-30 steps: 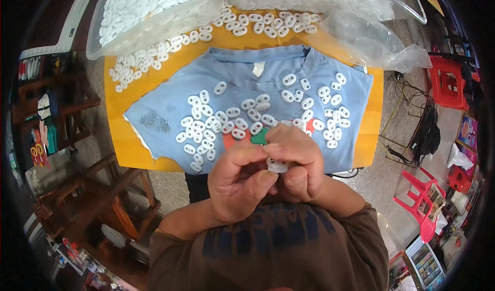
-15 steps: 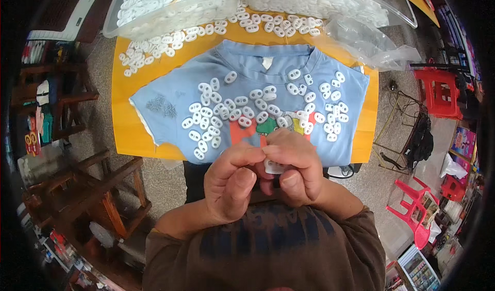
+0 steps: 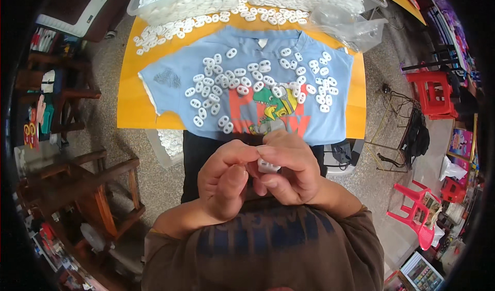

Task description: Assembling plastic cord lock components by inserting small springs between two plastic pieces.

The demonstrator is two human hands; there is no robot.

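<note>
Close to my chest, my two hands meet at the fingertips. My right hand (image 3: 293, 168) grips a small white oval plastic piece with two holes (image 3: 268, 166) between thumb and fingers. Against it, the index fingertip of my left hand (image 3: 223, 177) reaches the right fingers; its thumb is bent in, and anything it pinches is too small to make out. Beyond the hands lies a light blue T-shirt (image 3: 330, 118) with a dinosaur print. Many similar white two-hole pieces (image 3: 240, 72) are scattered over it. A small heap of thin dark metal bits (image 3: 167, 77) rests on its left sleeve.
The shirt covers much of a yellow table (image 3: 136, 108). Along its far side stand two clear bins (image 3: 193, 7) full of white pieces, with loose ones (image 3: 162, 33) before them and a plastic bag (image 3: 356, 28). Red stools (image 3: 430, 92) stand right, wooden furniture (image 3: 98, 198) left.
The table and shirt sit higher in the picture, showing more floor and a bin below the table's edge. Both hands stay together, and the white piece in the right hand is slightly turned.
</note>
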